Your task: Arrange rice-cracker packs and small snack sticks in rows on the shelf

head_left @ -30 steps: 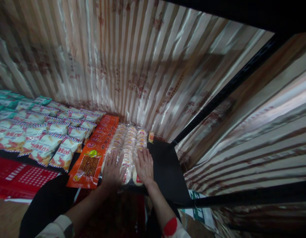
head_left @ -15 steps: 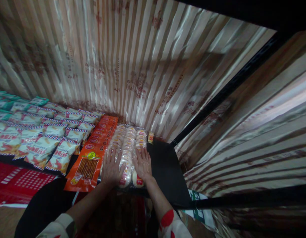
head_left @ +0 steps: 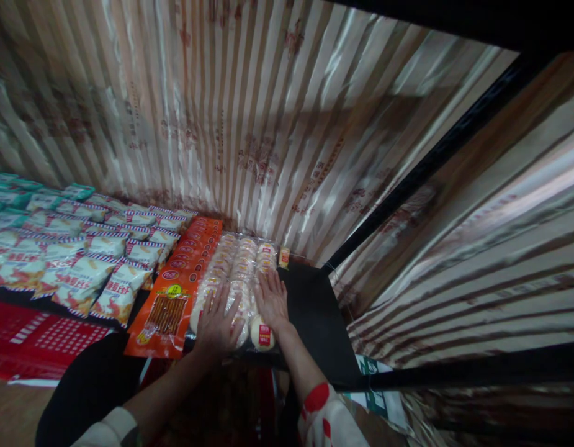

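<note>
Both hands lie flat, fingers spread, on rows of round, pale snacks (head_left: 244, 264) in clear wrappers with red-and-yellow labels. My left hand (head_left: 218, 321) rests over the front of the left and middle rows. Farther forward, my right hand (head_left: 272, 297) presses along the right-hand row. Just below its palm, the front snack of that row (head_left: 262, 333) shows its red label. Left of the rows, overlapping orange packets (head_left: 177, 282) run back in a line, the front one showing brown sticks through its window. One small yellow-wrapped piece (head_left: 284, 257) sits beyond my right fingertips.
The snacks are on a black shelf (head_left: 314, 316). White chip bags (head_left: 114, 288) with striped edges and green bags (head_left: 10, 195) fill its left part. Striped, crinkled sheeting (head_left: 240, 124) hangs behind. A black post (head_left: 430, 158) slants at the right; a red basket (head_left: 49, 338) stands lower left.
My right hand has slid slightly forward, uncovering more of the front snack in the right row. My left hand has shifted a little to the right over the middle row.
</note>
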The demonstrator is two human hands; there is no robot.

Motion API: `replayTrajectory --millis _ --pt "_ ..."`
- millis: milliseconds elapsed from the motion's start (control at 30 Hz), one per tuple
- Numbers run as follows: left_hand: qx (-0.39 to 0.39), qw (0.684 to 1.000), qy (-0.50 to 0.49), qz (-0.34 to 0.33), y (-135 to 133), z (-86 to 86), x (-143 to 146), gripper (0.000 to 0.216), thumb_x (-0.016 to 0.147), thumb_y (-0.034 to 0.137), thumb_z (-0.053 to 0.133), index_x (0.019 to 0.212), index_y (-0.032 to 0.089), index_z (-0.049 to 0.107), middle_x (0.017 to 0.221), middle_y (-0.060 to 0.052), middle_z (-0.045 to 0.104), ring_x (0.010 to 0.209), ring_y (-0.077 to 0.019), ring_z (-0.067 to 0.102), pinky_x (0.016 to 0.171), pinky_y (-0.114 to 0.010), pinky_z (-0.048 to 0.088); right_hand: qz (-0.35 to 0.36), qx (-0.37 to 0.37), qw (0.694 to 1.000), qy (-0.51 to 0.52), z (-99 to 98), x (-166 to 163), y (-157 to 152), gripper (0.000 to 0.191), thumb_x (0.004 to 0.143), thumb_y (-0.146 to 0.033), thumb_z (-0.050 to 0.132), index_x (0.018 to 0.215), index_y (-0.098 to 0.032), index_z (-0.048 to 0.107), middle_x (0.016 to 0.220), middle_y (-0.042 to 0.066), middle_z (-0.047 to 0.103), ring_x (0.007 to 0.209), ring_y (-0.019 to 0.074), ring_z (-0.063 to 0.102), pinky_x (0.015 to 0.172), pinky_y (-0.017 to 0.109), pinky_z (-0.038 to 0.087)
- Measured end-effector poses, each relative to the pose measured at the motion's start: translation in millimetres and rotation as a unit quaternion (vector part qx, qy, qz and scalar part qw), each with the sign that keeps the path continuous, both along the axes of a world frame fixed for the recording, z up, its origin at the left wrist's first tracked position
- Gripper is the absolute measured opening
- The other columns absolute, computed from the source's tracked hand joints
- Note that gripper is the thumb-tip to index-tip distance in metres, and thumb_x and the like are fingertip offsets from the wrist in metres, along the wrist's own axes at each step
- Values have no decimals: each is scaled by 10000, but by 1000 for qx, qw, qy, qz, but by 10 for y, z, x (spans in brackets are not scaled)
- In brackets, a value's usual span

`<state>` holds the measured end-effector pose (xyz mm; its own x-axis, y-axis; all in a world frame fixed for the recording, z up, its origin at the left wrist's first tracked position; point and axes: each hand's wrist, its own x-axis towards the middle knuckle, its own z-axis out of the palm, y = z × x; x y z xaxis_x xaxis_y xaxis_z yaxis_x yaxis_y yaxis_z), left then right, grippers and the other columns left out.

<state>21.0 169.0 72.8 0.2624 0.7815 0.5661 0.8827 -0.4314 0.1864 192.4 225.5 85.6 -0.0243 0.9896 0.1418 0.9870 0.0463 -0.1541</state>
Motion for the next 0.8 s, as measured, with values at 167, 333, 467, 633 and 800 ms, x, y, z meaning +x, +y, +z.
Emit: replayTrajectory --millis 167,333,467,633,800 --pt "-6 1000 3 3 13 26 10 541 818 365 505 1334 205 489 1457 -87 387 1383 -306 273 1144 -537 150 -2 -3 1000 -6 -54 -14 25 493 962 -379 245 1418 -230 360 1514 51 287 1418 190 185 1124 443 180" --pt "-18 1000 22 1 29 71 -6 563 806 337 512 1348 191 468 1464 -95 373 1384 -304 272 1143 -539 159 -7 -11 1000 -6 -91 -22 39 489 957 -361 258 1416 -229 365 1522 52 268 1418 197 186 1126 442 169" --pt "-16 1000 25 -3 32 32 -19 559 810 334 506 1347 183 466 1465 -96 372 1385 -299 270 1143 -535 160 1 7 1000 0 -100 -5 48 486 963 -348 229 1404 -223 389 1516 54 288 1412 195 203 1126 442 175" --pt "-8 1000 7 -2 3 -60 -52 524 830 351 489 1327 186 490 1462 -95 382 1386 -285 273 1135 -501 193 -11 82 996 25 -50 49 -53 503 965 -333 184 1383 -196 428 1502 76 320 1414 195 189 1124 432 190" --pt "-12 1000 -3 29 -127 -154 -112 513 863 373 467 1343 190 473 1476 -112 355 1398 -287 242 1122 -481 223 -12 143 988 53 -63 30 -432 512 959 -360 203 1410 -194 380 1529 97 248 1424 227 146 1108 456 226"
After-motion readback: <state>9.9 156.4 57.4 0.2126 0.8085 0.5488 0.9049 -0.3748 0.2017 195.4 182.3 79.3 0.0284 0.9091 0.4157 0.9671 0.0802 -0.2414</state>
